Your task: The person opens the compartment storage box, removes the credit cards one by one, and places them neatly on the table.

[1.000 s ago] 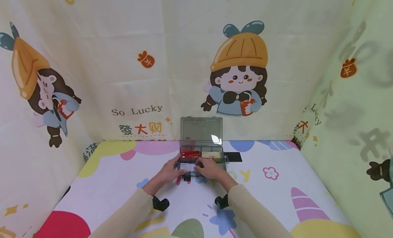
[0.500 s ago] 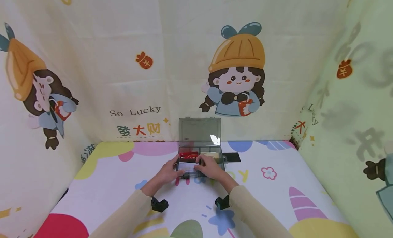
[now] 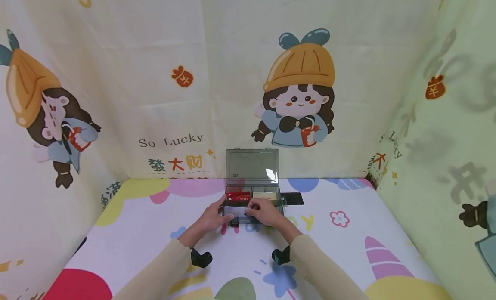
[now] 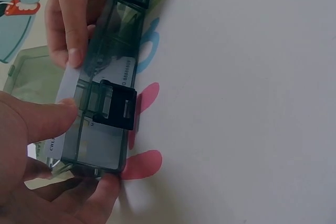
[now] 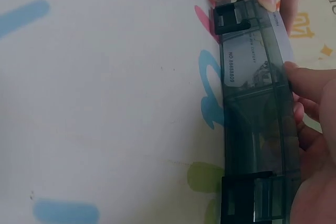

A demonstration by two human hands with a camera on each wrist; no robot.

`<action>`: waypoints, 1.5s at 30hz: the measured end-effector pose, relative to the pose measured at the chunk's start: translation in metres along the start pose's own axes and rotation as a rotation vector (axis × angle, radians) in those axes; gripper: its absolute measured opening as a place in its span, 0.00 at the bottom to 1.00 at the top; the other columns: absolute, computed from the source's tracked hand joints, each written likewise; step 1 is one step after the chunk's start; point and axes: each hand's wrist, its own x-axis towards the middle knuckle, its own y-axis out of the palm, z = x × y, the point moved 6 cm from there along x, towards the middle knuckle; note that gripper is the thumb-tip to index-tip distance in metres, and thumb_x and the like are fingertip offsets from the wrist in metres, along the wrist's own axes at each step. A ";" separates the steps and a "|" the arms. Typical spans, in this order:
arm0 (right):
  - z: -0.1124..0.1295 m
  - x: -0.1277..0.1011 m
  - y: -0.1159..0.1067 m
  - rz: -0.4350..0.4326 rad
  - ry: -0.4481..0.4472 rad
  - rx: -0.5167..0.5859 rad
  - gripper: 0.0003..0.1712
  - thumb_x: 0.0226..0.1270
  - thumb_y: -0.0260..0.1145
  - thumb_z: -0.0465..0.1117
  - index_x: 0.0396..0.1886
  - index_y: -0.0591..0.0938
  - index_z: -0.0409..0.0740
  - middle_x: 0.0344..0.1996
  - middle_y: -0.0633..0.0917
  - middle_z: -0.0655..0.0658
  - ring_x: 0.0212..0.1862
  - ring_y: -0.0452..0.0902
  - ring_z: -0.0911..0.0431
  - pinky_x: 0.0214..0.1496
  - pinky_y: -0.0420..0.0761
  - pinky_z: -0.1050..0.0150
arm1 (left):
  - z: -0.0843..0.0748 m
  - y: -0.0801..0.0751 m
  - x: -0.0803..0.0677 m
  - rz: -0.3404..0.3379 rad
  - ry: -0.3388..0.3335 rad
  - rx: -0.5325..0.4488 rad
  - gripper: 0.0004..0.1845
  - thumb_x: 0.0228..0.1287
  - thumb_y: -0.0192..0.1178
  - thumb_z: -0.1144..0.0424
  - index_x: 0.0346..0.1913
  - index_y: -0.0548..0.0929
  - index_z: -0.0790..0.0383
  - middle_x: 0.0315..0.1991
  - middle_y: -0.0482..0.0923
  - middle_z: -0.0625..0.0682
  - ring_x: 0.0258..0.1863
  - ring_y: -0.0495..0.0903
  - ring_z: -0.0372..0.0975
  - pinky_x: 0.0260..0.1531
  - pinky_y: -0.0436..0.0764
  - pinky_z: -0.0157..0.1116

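A see-through grey-green compartment box (image 5: 252,119) stands near the back of the table, its lid (image 3: 252,164) raised against the backdrop. My left hand (image 3: 211,217) grips the box's left end, fingers around the side and thumb against a white card (image 4: 67,88). That card pokes above the front left compartment, tilted. Its right part is pinched by my right hand (image 3: 266,211); some of those fingers are hidden behind the card. Through the front wall shows a printed white card face (image 5: 242,59) with a number; whether it is the same card I cannot tell.
A red VIP card (image 3: 238,196) and a cream card (image 3: 265,196) sit in the back compartments. Dark latches (image 4: 118,105) are at the front. A flat black rectangle (image 3: 293,199) lies right of the box. Black devices (image 3: 202,258) are at the wrists. Printed cloth (image 3: 232,76) walls the table.
The white card has tilted up and now shows as a narrower strip. The right fingers have shifted slightly on it. The left hand stays at the box's left end.
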 end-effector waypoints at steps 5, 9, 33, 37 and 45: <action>-0.001 0.001 -0.002 -0.027 -0.008 0.012 0.06 0.69 0.63 0.45 0.32 0.80 0.52 0.26 0.77 0.52 0.32 0.70 0.58 0.33 0.70 0.67 | 0.001 0.001 0.002 0.006 -0.001 0.007 0.46 0.62 0.65 0.58 0.77 0.49 0.55 0.75 0.55 0.61 0.72 0.60 0.57 0.68 0.64 0.57; -0.001 0.002 -0.003 -0.069 -0.004 0.050 0.06 0.69 0.63 0.45 0.31 0.81 0.52 0.26 0.77 0.51 0.33 0.70 0.57 0.34 0.70 0.66 | 0.001 0.001 0.004 0.007 0.002 0.009 0.47 0.62 0.66 0.57 0.77 0.49 0.55 0.75 0.56 0.61 0.72 0.59 0.57 0.68 0.64 0.56; 0.003 -0.018 -0.036 -0.214 -0.027 0.254 0.05 0.70 0.62 0.41 0.38 0.82 0.46 0.38 0.86 0.43 0.32 0.78 0.57 0.39 0.85 0.58 | -0.003 0.003 0.004 -0.010 -0.018 0.013 0.46 0.62 0.65 0.59 0.77 0.50 0.53 0.76 0.54 0.61 0.73 0.58 0.57 0.67 0.65 0.58; -0.002 -0.023 -0.041 -0.238 0.000 0.307 0.05 0.69 0.62 0.39 0.40 0.83 0.45 0.37 0.86 0.42 0.32 0.79 0.57 0.37 0.86 0.61 | -0.001 0.003 0.004 -0.006 -0.023 0.025 0.46 0.62 0.65 0.58 0.77 0.49 0.53 0.76 0.53 0.61 0.73 0.58 0.57 0.68 0.63 0.58; -0.008 -0.030 -0.051 -0.266 0.008 0.357 0.08 0.69 0.61 0.36 0.44 0.83 0.40 0.35 0.83 0.38 0.30 0.80 0.56 0.30 0.84 0.66 | 0.002 0.003 0.005 -0.004 -0.015 0.026 0.46 0.63 0.64 0.59 0.77 0.49 0.54 0.76 0.53 0.61 0.73 0.58 0.57 0.67 0.63 0.59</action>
